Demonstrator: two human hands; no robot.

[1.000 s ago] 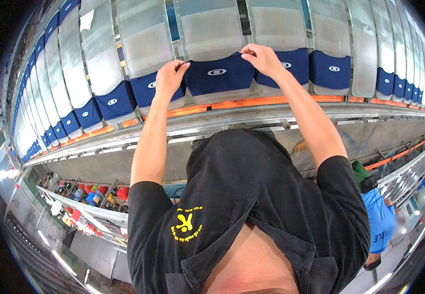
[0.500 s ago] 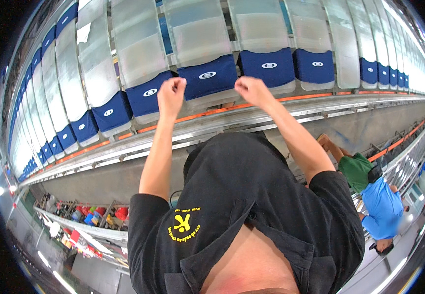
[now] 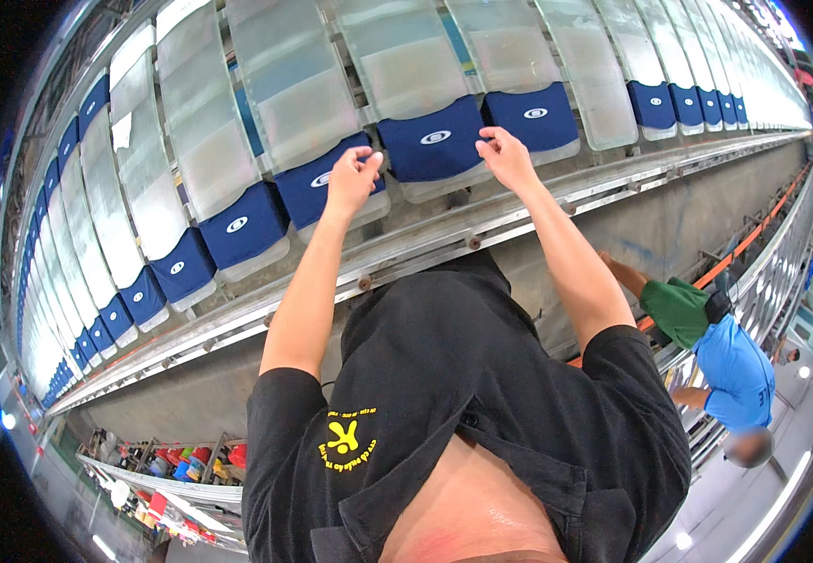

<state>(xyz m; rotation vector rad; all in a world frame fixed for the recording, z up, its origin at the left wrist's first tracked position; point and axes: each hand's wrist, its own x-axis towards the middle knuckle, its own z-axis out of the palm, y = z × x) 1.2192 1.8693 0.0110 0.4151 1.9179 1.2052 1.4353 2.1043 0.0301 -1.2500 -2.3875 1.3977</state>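
Note:
A row of flat, pale glass-like panels runs across in front of me, with a navy fabric piece lying over the near end of most of them. Between my hands lies one navy fabric piece, flat, with a white oval mark. My left hand is beside its left edge, over part of the neighbouring navy piece. Thumb and fingers are bent but apart, with nothing seen in them. My right hand is at the piece's right edge, its fingers slightly spread and holding nothing visible. Whether the fingertips touch the cloth is unclear.
A metal rail runs along the front of the panels. One panel to the right has no navy piece. A co-worker in a blue shirt is behind me, right. A shelf of red and blue items stands behind, left.
I have shifted right along the row by one panel. Both hands left the former navy piece for the one to its right, and their pinched fingers have loosened. The co-worker's posture has changed.

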